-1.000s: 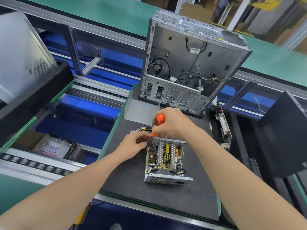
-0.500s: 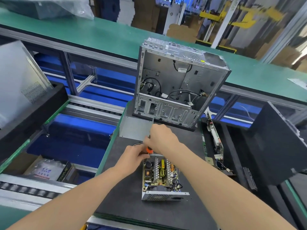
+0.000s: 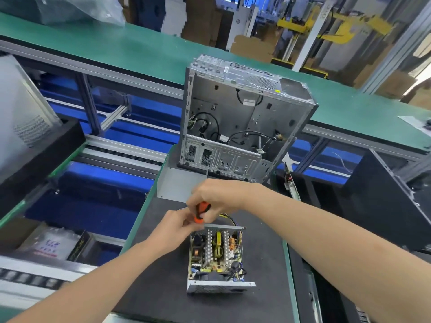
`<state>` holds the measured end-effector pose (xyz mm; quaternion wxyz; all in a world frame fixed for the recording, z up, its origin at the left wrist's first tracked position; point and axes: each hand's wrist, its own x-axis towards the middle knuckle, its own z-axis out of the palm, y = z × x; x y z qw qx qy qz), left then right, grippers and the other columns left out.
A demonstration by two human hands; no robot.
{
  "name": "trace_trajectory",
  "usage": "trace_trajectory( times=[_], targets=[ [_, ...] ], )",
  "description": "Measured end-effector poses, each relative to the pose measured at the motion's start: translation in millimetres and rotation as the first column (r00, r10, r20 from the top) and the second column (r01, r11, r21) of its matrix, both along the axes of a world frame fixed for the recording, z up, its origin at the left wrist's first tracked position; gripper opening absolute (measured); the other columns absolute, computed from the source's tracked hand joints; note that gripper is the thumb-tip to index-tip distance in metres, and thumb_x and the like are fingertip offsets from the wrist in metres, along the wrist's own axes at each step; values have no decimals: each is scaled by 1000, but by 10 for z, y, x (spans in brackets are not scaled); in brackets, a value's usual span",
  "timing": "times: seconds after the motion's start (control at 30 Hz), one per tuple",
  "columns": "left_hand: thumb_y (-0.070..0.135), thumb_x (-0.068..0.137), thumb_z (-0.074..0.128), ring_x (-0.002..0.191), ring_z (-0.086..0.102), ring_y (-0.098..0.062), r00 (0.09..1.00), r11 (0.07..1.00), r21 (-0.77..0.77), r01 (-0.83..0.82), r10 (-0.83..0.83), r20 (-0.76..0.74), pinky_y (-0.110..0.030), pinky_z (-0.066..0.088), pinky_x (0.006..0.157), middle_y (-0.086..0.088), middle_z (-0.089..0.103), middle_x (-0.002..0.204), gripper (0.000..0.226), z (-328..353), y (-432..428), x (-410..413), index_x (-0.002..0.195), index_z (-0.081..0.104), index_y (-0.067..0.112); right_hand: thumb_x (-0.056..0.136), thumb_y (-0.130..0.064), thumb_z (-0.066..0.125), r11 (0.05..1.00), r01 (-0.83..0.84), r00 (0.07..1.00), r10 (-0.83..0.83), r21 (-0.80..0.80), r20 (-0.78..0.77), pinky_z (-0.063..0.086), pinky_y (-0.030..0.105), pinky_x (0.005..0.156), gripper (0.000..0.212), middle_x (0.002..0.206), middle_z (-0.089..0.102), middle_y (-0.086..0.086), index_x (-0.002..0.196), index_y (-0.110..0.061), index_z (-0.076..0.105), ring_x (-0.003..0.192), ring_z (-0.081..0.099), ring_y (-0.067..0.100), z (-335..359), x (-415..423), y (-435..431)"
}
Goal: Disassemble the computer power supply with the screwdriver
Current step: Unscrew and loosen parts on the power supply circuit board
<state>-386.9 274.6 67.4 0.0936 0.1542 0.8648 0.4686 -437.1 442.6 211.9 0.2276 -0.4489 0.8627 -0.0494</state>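
The power supply [image 3: 215, 257] lies on the black mat with its cover off, so its circuit board, coils and heat sinks show. My right hand [image 3: 217, 198] grips the orange-and-black screwdriver [image 3: 201, 212] just beyond the unit's far left corner. My left hand [image 3: 176, 226] meets it there, its fingertips pinching at the lower end of the screwdriver handle. The screwdriver's tip is hidden behind my fingers. A bundle of coloured wires [image 3: 229, 217] leaves the unit's far side.
An empty silver computer case [image 3: 235, 127] stands upright at the mat's far end, with a flat grey metal cover [image 3: 179, 185] lying in front of it. Black panels [image 3: 382, 206] lean at the right. A conveyor with blue bins [image 3: 93, 199] runs at the left.
The view has tilted upward, so the power supply sits lower in frame. My hands stayed together at the unit's far left corner, and the screwdriver handle now leans over more.
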Motion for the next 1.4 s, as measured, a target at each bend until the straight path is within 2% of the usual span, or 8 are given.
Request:
trace_trajectory(
  times=[0.13,0.23,0.37,0.77,0.97,1.1,1.27,1.4],
  targets=[
    [32,97,71,70,63,2,996,999,-52,8,-13,-87,-21,45,61,13,67,69,11,77,53,15,89,69,25,85,-28,68,985,174,975,-173,-2,-136,46,33,58,16,74,63,0,95,-17,63,74,59,23,12,173,-48],
    [27,99,69,71,65,-5,994,996,-83,-41,32,-102,-29,50,65,9,71,75,13,64,101,30,89,71,19,96,-52,52,828,561,741,-517,-28,-428,38,37,62,36,79,55,5,97,-16,53,79,56,34,-89,383,-230],
    [15,98,66,59,59,0,990,991,-103,-82,68,-126,-17,37,54,16,58,62,45,29,92,37,66,45,39,99,-30,54,636,764,573,-747,-110,-338,40,38,69,19,101,64,14,98,-12,60,97,65,40,-198,418,-484],
    [36,100,66,98,71,-10,997,994,-80,70,-72,-23,-34,55,84,10,79,103,10,168,-13,4,103,74,31,82,-18,69,999,50,988,-53,-22,-145,48,39,63,11,79,64,5,90,-13,63,73,56,26,24,159,-53],
    [18,101,65,98,70,-14,996,992,-128,-19,8,-87,-18,51,78,5,79,102,14,117,75,36,106,77,15,95,-46,54,812,573,708,-557,-108,-434,40,37,62,31,72,44,3,89,-15,48,77,56,33,-86,381,-284],
    [1,95,64,89,59,-17,992,991,-105,-79,68,-109,-3,41,59,27,57,54,48,83,76,53,65,51,36,99,-28,55,603,787,552,-781,-127,-292,42,39,69,16,98,56,11,97,-13,56,100,62,39,-180,404,-488],
    [21,102,63,98,70,-7,998,990,-133,47,-53,-36,-26,54,85,12,78,101,13,99,17,-36,111,72,19,86,-22,65,727,673,700,-685,-135,-201,40,34,57,23,75,52,7,73,-11,50,75,58,35,-171,321,-338],
    [24,102,65,101,67,8,996,994,-73,78,-81,-38,-11,49,82,23,77,101,13,159,14,-13,107,63,36,76,-23,73,940,324,930,-337,-111,-144,38,33,53,22,62,53,-4,74,-14,53,63,49,23,-67,174,-69]
  ],
)
